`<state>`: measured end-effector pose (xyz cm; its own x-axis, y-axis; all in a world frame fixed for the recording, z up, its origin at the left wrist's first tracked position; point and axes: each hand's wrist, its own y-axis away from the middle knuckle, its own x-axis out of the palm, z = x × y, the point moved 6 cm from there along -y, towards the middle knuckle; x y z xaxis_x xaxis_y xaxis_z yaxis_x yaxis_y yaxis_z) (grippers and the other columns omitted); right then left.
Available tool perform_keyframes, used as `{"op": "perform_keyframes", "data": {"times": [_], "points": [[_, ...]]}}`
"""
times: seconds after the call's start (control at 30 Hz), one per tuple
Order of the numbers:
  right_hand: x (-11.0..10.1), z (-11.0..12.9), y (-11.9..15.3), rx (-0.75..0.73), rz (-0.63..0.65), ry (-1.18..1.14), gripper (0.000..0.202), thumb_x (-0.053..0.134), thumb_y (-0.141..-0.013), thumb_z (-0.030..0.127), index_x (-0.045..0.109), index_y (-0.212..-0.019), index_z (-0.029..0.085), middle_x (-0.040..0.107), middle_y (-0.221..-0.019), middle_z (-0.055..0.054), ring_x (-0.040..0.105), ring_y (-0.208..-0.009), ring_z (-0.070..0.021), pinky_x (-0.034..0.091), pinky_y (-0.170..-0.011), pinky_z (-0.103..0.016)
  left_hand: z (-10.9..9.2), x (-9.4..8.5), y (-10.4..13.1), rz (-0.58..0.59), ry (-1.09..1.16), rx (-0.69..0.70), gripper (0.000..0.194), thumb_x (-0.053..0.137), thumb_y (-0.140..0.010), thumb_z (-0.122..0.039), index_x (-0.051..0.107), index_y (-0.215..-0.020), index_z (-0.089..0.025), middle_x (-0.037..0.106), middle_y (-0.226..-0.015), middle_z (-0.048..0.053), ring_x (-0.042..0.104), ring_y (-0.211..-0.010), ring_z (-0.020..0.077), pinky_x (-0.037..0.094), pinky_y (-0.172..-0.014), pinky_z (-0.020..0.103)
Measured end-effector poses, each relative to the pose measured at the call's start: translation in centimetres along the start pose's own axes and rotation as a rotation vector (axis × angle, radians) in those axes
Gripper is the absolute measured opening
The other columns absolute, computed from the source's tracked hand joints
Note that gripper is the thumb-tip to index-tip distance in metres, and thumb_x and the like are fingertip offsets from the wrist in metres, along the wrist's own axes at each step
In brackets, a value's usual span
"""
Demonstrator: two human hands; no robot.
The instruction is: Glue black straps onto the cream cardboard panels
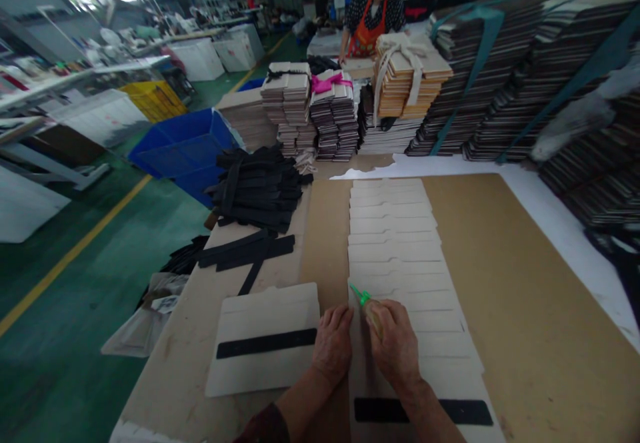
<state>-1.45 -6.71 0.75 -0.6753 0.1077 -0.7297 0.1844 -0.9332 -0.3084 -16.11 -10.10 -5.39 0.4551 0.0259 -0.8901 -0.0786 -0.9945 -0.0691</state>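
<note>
My right hand [395, 343] is closed around a small squeeze bottle with a green nozzle [364, 296], its tip pointing up and left over the left edge of the pale panels. Most of the bottle's body is hidden by the fingers. Beside it, my left hand [334, 343] rests with its fingers lying on that same edge. The pale panels [395, 250] overlap in a long row running away from me. Across the nearest one lies a black strip [470, 412], partly covered by my right forearm. Left of my hands is a separate panel [265, 310] bearing another black strip [265, 344].
Loose black strips [250, 256] and a black bundle [260, 190] lie on the table's left. Tied stacks of panels [287, 100] line the back, taller strapped stacks [495, 76] the right. Blue bins [185, 140] stand on the floor. Another person [373, 13] stands behind the stacks.
</note>
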Motion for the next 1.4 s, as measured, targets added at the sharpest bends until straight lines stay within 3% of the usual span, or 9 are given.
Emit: {"op": "perform_keyframes", "data": {"times": [0.23, 0.33, 0.57, 0.73, 0.93, 1.2, 1.4], "points": [[-3.4, -4.4, 1.6, 0.164, -0.167, 0.061, 0.025, 0.052, -0.094, 0.042, 0.058, -0.107, 0.021, 0.057, -0.104, -0.009, 0.055, -0.096, -0.0238, 0.052, -0.085, -0.042, -0.5, -0.8, -0.2, -0.081, 0.07, -0.01, 0.034, 0.043, -0.094, -0.013, 0.054, -0.127, -0.016, 0.06, -0.119, 0.009, 0.053, -0.108, 0.0236, 0.047, -0.1, 0.043], [-3.8, -5.0, 1.2, 0.205, -0.216, 0.016, 0.029, 0.052, -0.093, 0.046, 0.058, -0.106, 0.02, 0.057, -0.103, -0.009, 0.055, -0.095, -0.024, 0.052, -0.084, -0.042, -0.9, -1.5, -0.7, -0.131, 0.083, -0.049, 0.029, 0.046, -0.095, -0.017, 0.056, -0.122, -0.016, 0.061, -0.117, 0.01, 0.054, -0.108, 0.0235, 0.048, -0.099, 0.042], [-1.9, -2.9, -2.5, 0.103, -0.186, -0.081, 0.018, 0.054, -0.092, 0.032, 0.057, -0.106, 0.02, 0.057, -0.104, -0.009, 0.055, -0.099, -0.0226, 0.051, -0.086, -0.04, 0.4, -2.0, -5.7, -0.116, 0.074, -0.012, 0.031, 0.04, -0.095, -0.012, 0.059, -0.119, -0.017, 0.06, -0.117, 0.011, 0.053, -0.109, 0.0223, 0.046, -0.1, 0.041], [-0.2, -1.9, -3.5, 0.075, -0.128, -0.079, 0.018, 0.054, -0.091, 0.027, 0.057, -0.107, 0.022, 0.057, -0.104, -0.007, 0.054, -0.098, -0.0231, 0.051, -0.085, -0.04, 1.5, -1.4, -8.6, -0.053, 0.058, 0.023, 0.038, 0.046, -0.089, -0.009, 0.061, -0.121, -0.022, 0.063, -0.113, 0.007, 0.053, -0.102, 0.0223, 0.046, -0.095, 0.038], [0.7, -1.6, -3.7, 0.086, -0.073, -0.024, 0.017, 0.053, -0.09, 0.024, 0.058, -0.106, 0.021, 0.057, -0.102, -0.008, 0.054, -0.099, -0.0234, 0.05, -0.085, -0.039, 1.8, -0.8, -8.9, -0.036, 0.052, 0.016, 0.037, 0.043, -0.091, -0.011, 0.063, -0.12, -0.021, 0.062, -0.112, 0.007, 0.052, -0.1, 0.0219, 0.044, -0.095, 0.037], [-0.6, -1.9, -3.5, 0.094, -0.086, 0.116, 0.014, 0.049, -0.094, 0.023, 0.06, -0.101, 0.021, 0.057, -0.099, -0.008, 0.052, -0.096, -0.0234, 0.049, -0.081, -0.036, 1.6, -0.8, -8.7, -0.047, 0.012, -0.023, 0.04, 0.044, -0.088, -0.009, 0.062, -0.122, -0.021, 0.061, -0.114, 0.007, 0.049, -0.102, 0.0239, 0.043, -0.095, 0.038], [0.4, -1.1, -3.6, 0.027, -0.037, 0.094, 0.015, 0.048, -0.095, 0.02, 0.06, -0.103, 0.021, 0.058, -0.098, -0.008, 0.052, -0.093, -0.0223, 0.048, -0.081, -0.035, 1.6, -0.4, -8.6, -0.036, -0.01, -0.021, 0.042, 0.044, -0.087, -0.006, 0.062, -0.122, -0.02, 0.062, -0.115, 0.007, 0.048, -0.101, 0.0235, 0.042, -0.095, 0.037]]}}
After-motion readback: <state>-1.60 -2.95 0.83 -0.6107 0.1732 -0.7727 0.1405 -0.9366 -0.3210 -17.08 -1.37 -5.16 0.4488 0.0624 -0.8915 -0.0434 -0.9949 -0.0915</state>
